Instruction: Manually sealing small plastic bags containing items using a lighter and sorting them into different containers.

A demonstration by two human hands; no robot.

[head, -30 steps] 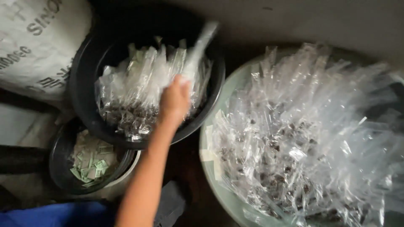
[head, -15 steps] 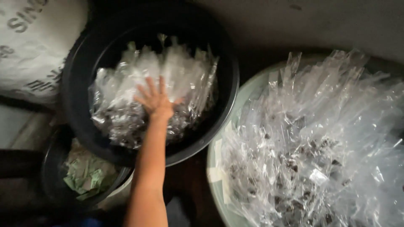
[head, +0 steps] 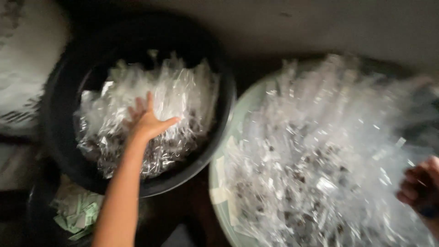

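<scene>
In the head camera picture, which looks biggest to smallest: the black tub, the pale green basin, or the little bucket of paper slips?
1. Pale green basin, partly cut off, and black tub look alike; too close to rank.
2. Little bucket, mostly hidden, smallest.

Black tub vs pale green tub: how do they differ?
The black tub is dark, sits left, with the left hand flat on its packets. The pale green tub is light, sits right, heaped higher, with the right hand at its edge. Both hold clear plastic packets.

Left hand (head: 147, 120), fingers spread, flat on clear packets (head: 183, 98) in black tub (head: 59, 137); right hand (head: 418, 190) at pale basin's (head: 218, 183) packets.
</scene>
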